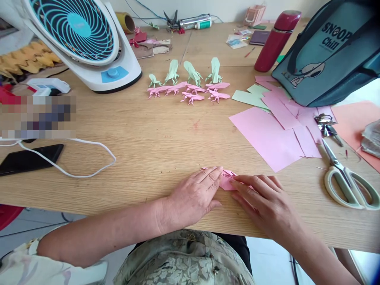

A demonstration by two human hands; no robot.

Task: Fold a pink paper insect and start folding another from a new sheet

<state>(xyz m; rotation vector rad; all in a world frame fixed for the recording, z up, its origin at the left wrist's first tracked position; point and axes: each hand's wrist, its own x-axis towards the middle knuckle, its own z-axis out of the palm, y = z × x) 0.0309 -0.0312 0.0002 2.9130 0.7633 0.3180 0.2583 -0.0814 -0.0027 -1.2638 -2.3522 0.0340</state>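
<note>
- Left hand (196, 194): laid flat, palm down, its grip open and the fingers together over the left part of a small folded pink paper (227, 184).
- Right hand (268, 202): fingertips touch the right part of that paper; whether this grip is pinched closed cannot be told.
- The folded pink paper lies between the hands, near the front edge of the wooden worktop (142, 138), partly covered by fingers.
- Beyond the hands, toward the back, stand pink origami insects (192, 97), with green origami insects (190, 73) just behind them.
- To the right, loose pink sheets (267, 136) overlap, with pale green sheets (251, 99) beside them; keys (328, 126) and open scissors (346, 180) lie farther right.
- Behind the sheets, a red flask (277, 41) stands beside a teal bag (329, 59) printed with a cartoon dog.
- To the left are a white fan (89, 43) with blue blades, a white cable (89, 174) and a black phone (32, 158).
</note>
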